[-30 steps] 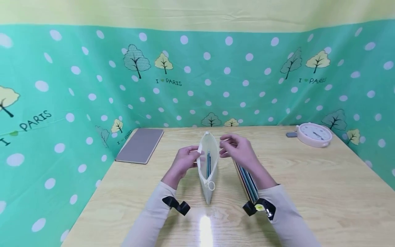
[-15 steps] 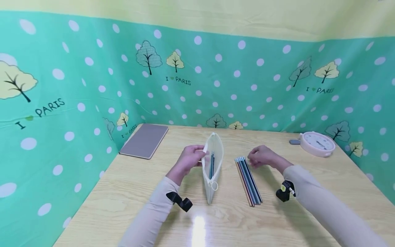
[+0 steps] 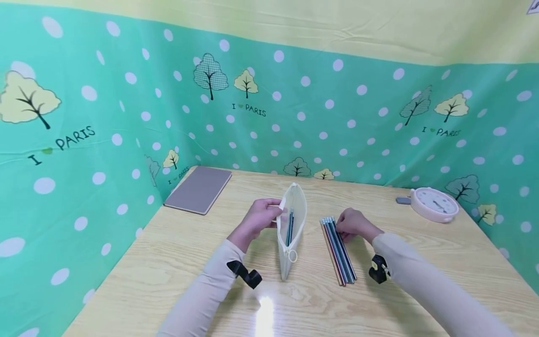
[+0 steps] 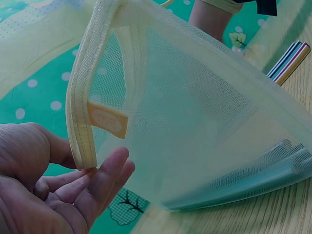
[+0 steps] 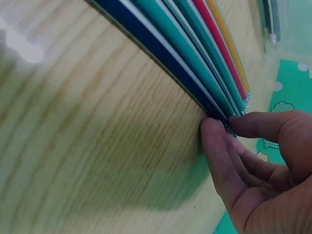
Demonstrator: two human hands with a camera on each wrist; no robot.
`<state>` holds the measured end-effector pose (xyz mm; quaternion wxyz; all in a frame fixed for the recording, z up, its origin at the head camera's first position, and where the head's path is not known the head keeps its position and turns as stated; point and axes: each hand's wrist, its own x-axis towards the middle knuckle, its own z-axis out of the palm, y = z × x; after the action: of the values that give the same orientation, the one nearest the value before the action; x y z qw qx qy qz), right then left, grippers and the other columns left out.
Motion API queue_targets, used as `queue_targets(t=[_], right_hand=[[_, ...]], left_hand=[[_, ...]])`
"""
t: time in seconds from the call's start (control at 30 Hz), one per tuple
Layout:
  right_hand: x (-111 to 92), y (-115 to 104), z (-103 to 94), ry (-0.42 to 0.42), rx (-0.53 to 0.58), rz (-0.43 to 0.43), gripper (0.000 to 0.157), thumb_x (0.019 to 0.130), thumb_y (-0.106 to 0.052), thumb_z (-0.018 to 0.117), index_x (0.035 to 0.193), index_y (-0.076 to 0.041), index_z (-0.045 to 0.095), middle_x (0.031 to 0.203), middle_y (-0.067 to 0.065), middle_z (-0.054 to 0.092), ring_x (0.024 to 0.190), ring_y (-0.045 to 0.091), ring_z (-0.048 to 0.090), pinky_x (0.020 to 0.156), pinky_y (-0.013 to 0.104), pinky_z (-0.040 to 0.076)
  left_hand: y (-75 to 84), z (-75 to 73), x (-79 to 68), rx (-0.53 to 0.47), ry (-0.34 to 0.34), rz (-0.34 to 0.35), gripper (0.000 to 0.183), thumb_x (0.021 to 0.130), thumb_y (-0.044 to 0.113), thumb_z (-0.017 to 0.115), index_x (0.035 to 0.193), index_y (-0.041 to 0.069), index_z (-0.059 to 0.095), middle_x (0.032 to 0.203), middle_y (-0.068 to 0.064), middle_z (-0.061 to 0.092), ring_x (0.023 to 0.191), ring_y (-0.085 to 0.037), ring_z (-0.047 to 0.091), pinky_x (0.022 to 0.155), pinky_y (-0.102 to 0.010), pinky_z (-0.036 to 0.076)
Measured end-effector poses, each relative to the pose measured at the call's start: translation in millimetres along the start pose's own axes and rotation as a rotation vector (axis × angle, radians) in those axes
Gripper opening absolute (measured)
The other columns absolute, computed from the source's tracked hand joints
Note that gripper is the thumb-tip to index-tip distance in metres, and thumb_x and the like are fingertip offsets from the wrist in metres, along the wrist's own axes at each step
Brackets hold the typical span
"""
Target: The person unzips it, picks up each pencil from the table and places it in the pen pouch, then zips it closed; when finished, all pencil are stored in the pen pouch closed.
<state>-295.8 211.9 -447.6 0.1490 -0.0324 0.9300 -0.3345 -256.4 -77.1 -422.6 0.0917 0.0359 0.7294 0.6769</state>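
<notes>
In the head view my left hand (image 3: 262,216) pinches the near-left rim of a pale mesh zip pouch (image 3: 298,210), which stands with its mouth spread. A few dark pencils (image 3: 290,227) lie inside it; the left wrist view shows them through the mesh along the bottom. To the right, a row of several pencils (image 3: 337,252) in blue, green, red and yellow lies side by side on the table. My right hand (image 3: 354,223) is at their far end. In the right wrist view its thumb and forefinger pinch the tip of the outermost dark blue pencil (image 5: 161,58).
A grey notebook (image 3: 199,189) lies at the back left of the wooden table (image 3: 404,285). At the back right are a pink round clock (image 3: 434,204) and a small grey block (image 3: 403,200) beside it. Behind hangs a green dotted curtain (image 3: 320,112).
My right hand has moved from the pouch's mouth over to the right side of the pencil row and now pinches a pencil's end. My left hand keeps its hold on the pouch.
</notes>
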Motion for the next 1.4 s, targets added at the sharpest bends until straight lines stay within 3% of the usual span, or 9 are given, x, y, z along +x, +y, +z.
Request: queue_targets(t=[0.17,0.3,0.43,0.53,0.67,0.8,1.0,1.17,1.4], right_hand=[[5.5,0.6,1.8,0.029,-0.078,-0.008,0.006,0.082,0.003,0.067,0.084,0.007,0.07,0.067,0.012,0.069,0.05,0.013,0.066,0.052,0.028,0.062],[4.1,-1.1,-1.8,0.029,-0.065,-0.008,0.006,0.083,0.001,0.068,0.084,0.006,0.07,0.067,0.011,0.069,0.051,0.015,0.066,0.053,0.03,0.063],[-3.1,-6.8,-16.0,0.02,0.093,0.012,0.019,0.088,0.001,0.063,0.101,0.014,0.065,0.075,0.015,0.069,0.058,0.017,0.068,0.061,0.033,0.066],[-10.9,-17.9,-38.3,0.025,0.258,0.022,0.034,0.096,-0.001,0.059,0.124,0.018,0.053,0.095,0.022,0.068,0.069,0.017,0.07,0.072,0.035,0.066],[-23.8,-40.3,-67.6,0.088,0.475,-0.046,0.047,0.104,-0.005,0.054,0.144,0.016,0.038,0.117,0.025,0.061,0.081,0.014,0.072,0.084,0.033,0.065],[-44.0,-62.3,-73.6,0.159,0.713,-0.177,0.033,0.106,-0.007,0.053,0.135,0.008,0.045,0.112,0.011,0.06,0.084,0.01,0.073,0.085,0.027,0.063],[-66.1,-84.7,-50.8,0.233,1.058,-0.342,0.01,0.105,-0.003,0.055,0.114,-0.001,0.053,0.097,-0.001,0.071,0.085,0.013,0.074,0.082,0.025,0.064],[-70.1,-88.7,-35.0,0.295,1.17,-0.348,0.009,0.105,-0.004,0.055,0.114,-0.004,0.054,0.097,-0.002,0.072,0.085,0.012,0.073,0.082,0.024,0.063],[-69.6,-88.3,-34.6,0.385,1.239,-0.396,0.008,0.104,-0.002,0.056,0.112,-0.004,0.054,0.089,-0.002,0.075,0.078,0.011,0.073,0.076,0.023,0.064]], left_hand=[[1.8,1.2,0.7,0.006,0.001,-0.012,0.038,0.098,0.004,0.059,0.135,-0.007,0.062,0.115,-0.023,0.074,0.085,-0.017,0.072,0.079,-0.034,0.066],[1.6,1.2,1.8,0.013,0.007,-0.013,0.038,0.099,0.005,0.06,0.135,-0.006,0.062,0.116,-0.022,0.074,0.088,-0.018,0.073,0.08,-0.035,0.066],[-0.4,1.1,2.4,0.026,0.008,-0.02,0.037,0.099,0.005,0.059,0.135,-0.005,0.062,0.117,-0.022,0.073,0.088,-0.018,0.073,0.08,-0.034,0.065],[-1.8,1.9,2.6,0.027,0.007,-0.018,0.037,0.099,0.005,0.059,0.135,-0.005,0.062,0.119,-0.023,0.072,0.088,-0.018,0.073,0.08,-0.034,0.065],[-1.5,2.8,3.0,0.027,0.006,-0.004,0.037,0.1,0.006,0.059,0.135,-0.005,0.063,0.119,-0.023,0.073,0.087,-0.018,0.073,0.08,-0.034,0.065],[-1.4,3.0,3.1,0.03,0.008,-0.007,0.037,0.1,0.006,0.059,0.135,-0.005,0.062,0.118,-0.022,0.073,0.087,-0.017,0.074,0.079,-0.034,0.066],[-0.6,3.2,3.7,0.031,0.018,-0.002,0.037,0.1,0.006,0.06,0.135,-0.006,0.062,0.118,-0.022,0.073,0.088,-0.018,0.074,0.079,-0.035,0.066],[-2.1,4.2,3.5,0.038,0.01,-0.015,0.037,0.1,0.006,0.059,0.135,-0.005,0.062,0.118,-0.022,0.073,0.09,-0.019,0.074,0.08,-0.035,0.065],[-2.0,3.6,2.9,0.038,0.017,-0.011,0.036,0.101,0.007,0.06,0.134,-0.006,0.062,0.117,-0.022,0.073,0.087,-0.018,0.074,0.082,-0.037,0.066]])
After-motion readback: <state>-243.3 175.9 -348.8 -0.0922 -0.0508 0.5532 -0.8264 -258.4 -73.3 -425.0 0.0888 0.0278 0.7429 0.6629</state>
